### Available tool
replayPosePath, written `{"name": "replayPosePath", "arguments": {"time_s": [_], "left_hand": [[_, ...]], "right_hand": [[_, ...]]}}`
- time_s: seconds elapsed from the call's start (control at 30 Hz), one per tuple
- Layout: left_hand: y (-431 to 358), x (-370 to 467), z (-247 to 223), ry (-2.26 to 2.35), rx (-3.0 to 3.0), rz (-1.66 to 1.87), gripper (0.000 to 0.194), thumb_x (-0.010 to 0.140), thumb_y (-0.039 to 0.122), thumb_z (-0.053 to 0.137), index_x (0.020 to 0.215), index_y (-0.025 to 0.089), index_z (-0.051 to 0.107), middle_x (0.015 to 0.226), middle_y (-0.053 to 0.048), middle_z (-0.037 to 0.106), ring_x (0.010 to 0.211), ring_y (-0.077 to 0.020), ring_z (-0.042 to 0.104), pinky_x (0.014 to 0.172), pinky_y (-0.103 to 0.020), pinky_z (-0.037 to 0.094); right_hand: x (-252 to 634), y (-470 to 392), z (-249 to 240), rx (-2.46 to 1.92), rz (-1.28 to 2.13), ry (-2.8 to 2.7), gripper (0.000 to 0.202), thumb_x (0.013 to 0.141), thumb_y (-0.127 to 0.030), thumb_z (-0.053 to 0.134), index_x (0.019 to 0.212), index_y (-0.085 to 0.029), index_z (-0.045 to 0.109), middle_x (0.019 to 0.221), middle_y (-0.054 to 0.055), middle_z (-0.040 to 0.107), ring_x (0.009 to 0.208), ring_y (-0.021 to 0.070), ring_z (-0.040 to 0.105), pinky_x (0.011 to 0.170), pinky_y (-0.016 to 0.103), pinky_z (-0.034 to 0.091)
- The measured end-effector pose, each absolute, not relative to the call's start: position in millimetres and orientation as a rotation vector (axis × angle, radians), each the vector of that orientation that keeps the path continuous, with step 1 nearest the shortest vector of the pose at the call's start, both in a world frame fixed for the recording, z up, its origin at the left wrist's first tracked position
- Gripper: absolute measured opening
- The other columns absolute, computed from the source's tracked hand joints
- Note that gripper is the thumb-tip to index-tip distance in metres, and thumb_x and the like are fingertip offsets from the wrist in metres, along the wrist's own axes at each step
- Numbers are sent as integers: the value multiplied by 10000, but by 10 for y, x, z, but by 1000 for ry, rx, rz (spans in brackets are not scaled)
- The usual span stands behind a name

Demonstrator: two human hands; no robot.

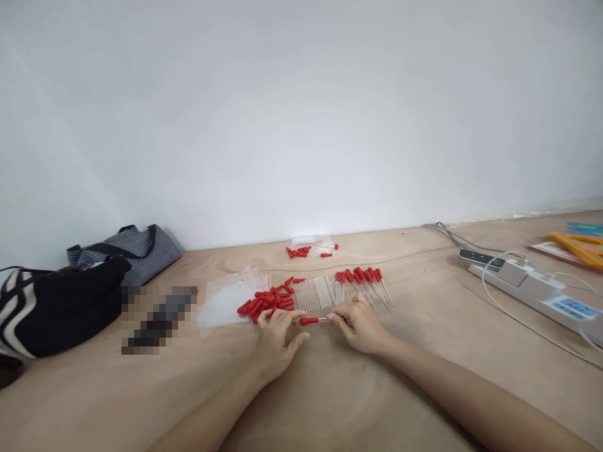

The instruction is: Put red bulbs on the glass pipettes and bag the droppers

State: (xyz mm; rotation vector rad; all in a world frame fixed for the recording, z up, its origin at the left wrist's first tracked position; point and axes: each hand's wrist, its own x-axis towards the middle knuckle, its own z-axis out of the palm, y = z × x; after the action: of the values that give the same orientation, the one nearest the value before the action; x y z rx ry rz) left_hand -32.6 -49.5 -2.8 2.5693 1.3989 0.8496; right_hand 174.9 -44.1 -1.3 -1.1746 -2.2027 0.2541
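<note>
A dropper with a red rubber bulb (309, 321) and a clear glass tube lies level between my two hands. My right hand (358, 323) pinches its glass tube, with the bulb pointing left. My left hand (277, 344) is open, thumb apart from the fingers. Its fingertips are at the near edge of a pile of loose red bulbs (264, 302), close to the bulb end of the dropper; whether they touch it I cannot tell. Bare glass tubes (313, 294) lie in a row beyond my hands. To their right are several droppers with red bulbs fitted (370, 276).
Clear plastic bags (221, 298) lie left of the pile. Near the wall are more red bulbs (298, 252) and a small bag (313, 241). A black bag (70, 307) and a striped bag (141, 254) stand left. A power strip (546, 295) with cables lies right, near a yellow object (577, 248).
</note>
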Motion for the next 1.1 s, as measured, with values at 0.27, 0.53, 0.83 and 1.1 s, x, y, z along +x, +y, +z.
{"name": "replayPosePath", "arguments": {"time_s": [0.27, 0.53, 0.83, 1.1], "left_hand": [[-537, -168, -3, 1323, 2528, 938, 138, 813, 307, 500, 871, 260, 617, 751, 19, 660, 778, -167, 556, 893, -407, 216], [-540, -134, -26, 1303, 2439, 1019, 123, 774, 276, 532, 797, 233, 645, 697, 7, 662, 710, -163, 574, 831, -395, 314], [-488, -244, -72, 1308, 2195, 996, 205, 766, 348, 528, 865, 234, 668, 769, -14, 673, 740, -179, 597, 767, -336, 423], [-500, -353, 37, 1641, 2385, 1145, 352, 739, 351, 554, 1071, 236, 558, 905, -41, 619, 849, -225, 530, 802, -402, 353]], "right_hand": [[1716, -523, 9, -1132, 280, -2206, 311, 863, -238, 364, 643, -178, 576, 606, -33, 617, 524, 80, 472, 674, 266, 206], [1649, -507, -9, -1181, 396, -2211, 314, 863, -229, 362, 659, -172, 594, 607, -23, 613, 533, 86, 462, 692, 282, 228], [1868, -465, 60, -1007, 168, -2472, 219, 851, -259, 413, 851, -219, 627, 772, 28, 592, 735, 146, 499, 685, 293, 264], [2165, -266, 22, -1368, 215, -2073, 245, 833, -200, 379, 825, -175, 622, 802, 57, 632, 730, 162, 553, 641, 253, 366]]}}
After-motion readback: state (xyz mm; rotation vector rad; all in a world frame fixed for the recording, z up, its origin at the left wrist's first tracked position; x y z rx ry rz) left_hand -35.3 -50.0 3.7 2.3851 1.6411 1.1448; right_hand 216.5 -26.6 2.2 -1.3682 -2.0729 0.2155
